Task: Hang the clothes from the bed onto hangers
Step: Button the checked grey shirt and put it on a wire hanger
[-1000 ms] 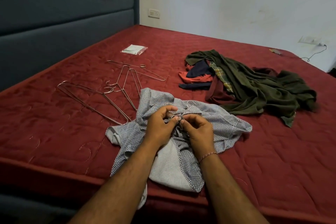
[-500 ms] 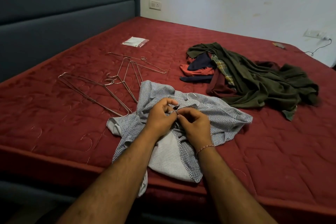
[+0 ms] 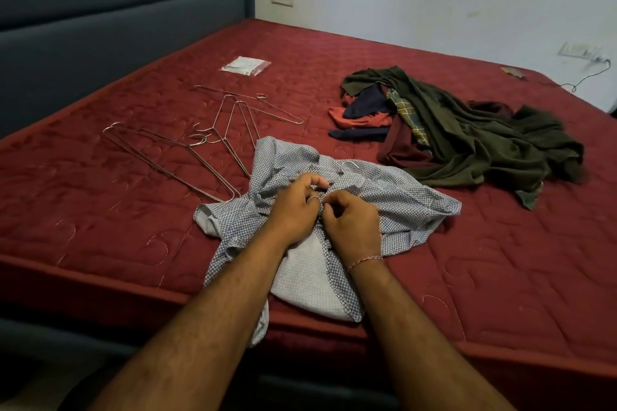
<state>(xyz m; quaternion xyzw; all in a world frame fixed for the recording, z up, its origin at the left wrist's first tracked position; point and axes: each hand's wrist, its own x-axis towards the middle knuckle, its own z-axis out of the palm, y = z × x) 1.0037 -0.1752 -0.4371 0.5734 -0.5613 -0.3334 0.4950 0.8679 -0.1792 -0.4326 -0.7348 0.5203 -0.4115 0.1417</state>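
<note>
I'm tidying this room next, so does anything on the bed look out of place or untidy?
Yes. A small clear plastic packet lies alone near the headboard, belonging with neither clothes nor hangers. The dark green, red and plaid clothes sit in a tangled heap, not laid flat.

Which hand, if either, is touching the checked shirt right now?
Touching, both: the head view shows left hand and right hand pinching the checked shirt.
</note>
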